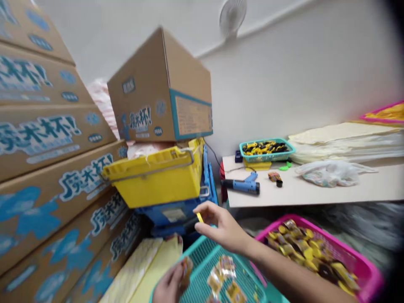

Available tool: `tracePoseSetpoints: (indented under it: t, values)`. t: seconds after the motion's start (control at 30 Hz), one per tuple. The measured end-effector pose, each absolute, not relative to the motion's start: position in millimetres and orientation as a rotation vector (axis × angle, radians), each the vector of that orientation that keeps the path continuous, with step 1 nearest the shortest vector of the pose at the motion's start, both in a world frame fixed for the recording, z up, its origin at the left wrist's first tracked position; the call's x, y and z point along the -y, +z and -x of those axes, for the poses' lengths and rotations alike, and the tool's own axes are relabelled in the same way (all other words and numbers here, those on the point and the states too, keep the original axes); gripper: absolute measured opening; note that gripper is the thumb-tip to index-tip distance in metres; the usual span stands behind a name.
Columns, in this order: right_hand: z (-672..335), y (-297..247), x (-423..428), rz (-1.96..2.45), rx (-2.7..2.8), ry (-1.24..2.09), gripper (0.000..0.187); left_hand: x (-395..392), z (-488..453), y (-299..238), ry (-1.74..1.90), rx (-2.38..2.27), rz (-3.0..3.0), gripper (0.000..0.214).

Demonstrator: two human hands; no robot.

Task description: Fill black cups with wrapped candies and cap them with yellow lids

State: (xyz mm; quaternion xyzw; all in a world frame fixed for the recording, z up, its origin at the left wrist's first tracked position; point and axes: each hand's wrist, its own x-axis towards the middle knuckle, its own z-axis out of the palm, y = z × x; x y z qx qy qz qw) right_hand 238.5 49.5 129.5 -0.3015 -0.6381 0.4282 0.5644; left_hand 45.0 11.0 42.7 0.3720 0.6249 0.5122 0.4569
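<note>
My right hand (221, 227) reaches forward over a teal basket (202, 256), its fingers pinched on a small yellow piece (199, 217). At the bottom edge my left hand (168, 286) is closed on a small wrapped packet (186, 269). Several clear wrapped packets (221, 275) lie in the teal basket. To the right a pink basket (356, 261) is filled with yellow and black small items.
Stacked cardboard boxes (47, 168) rise at the left. A yellow crate (158, 176) sits on a blue crate (176, 212) with a box (160, 92) on top. A table (315, 189) bears a blue glue gun (243, 185), a teal basket (267, 150), plastic bags.
</note>
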Motion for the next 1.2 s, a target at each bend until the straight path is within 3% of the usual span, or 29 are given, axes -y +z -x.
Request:
tracePoseSetpoints:
  t: [0.1, 0.23, 0.93, 1.2]
  values:
    - [-243, 69, -20, 0.780, 1.305, 1.322, 0.036, -7, -49, 39, 1.239, -1.426, -0.937, 0.047]
    - [-251, 34, -17, 0.845, 1.157, 1.472, 0.038, -4, -58, 32, 1.154, -1.340, -0.978, 0.044]
    - [-266, -6, -28, 1.081, 1.378, 1.394, 0.031, -17, -83, 29, 1.091, -1.402, -1.040, 0.029]
    - [-255, -14, -23, 0.787, 1.213, 1.570, 0.033, -13, -86, 33, 0.999, -1.300, -1.054, 0.031]
